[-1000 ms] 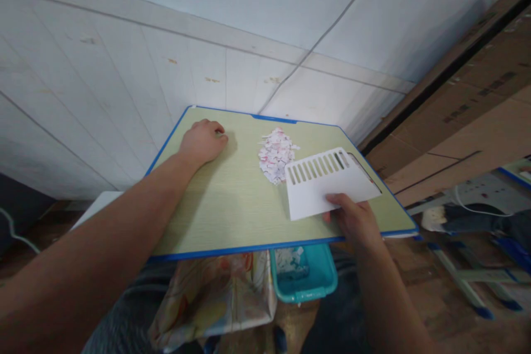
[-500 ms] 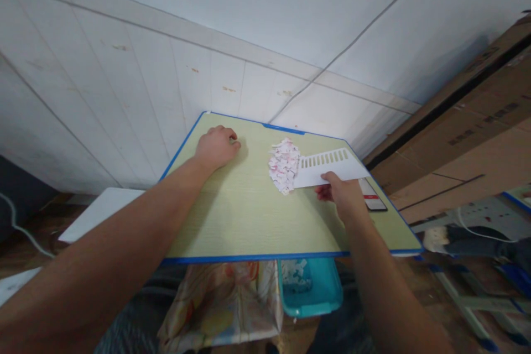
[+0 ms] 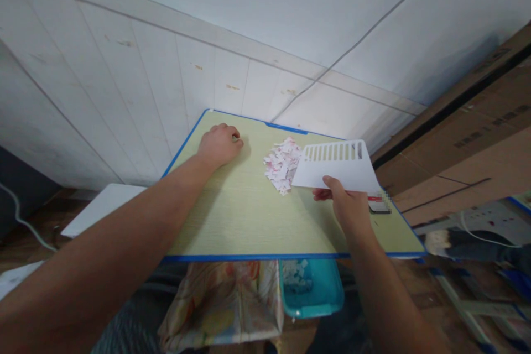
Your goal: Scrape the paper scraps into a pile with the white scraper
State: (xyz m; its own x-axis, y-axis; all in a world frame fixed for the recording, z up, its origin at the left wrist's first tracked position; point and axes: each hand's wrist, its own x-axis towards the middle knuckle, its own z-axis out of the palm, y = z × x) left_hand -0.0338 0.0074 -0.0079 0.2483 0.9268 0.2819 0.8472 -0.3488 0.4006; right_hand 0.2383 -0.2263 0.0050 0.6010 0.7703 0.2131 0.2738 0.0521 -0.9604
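My right hand (image 3: 343, 199) grips a flat white slotted plate (image 3: 332, 173), thumb on top and fingers beneath. A row of narrow slots runs along the plate's far side. Its left end meets a heap of small white-and-pink paper scraps (image 3: 282, 166) on the pale yellow tabletop (image 3: 249, 215). To the left of the heap, apart from it, my left hand (image 3: 220, 145) rests on the table with curled fingers. Whatever those fingers may hold is hidden.
A phone (image 3: 379, 206) lies partly behind the plate and right hand. Below the table's front edge are a turquoise bin (image 3: 319, 287) with white scraps and a patterned cloth or bag (image 3: 224, 310). Cardboard boxes (image 3: 468, 144) stand at right; a wall (image 3: 207, 77) is behind.
The slotted plate has tilted, so more of its face and slots show, and its far side is raised. The paper heap has shifted in shape slightly. My left hand stays in place.
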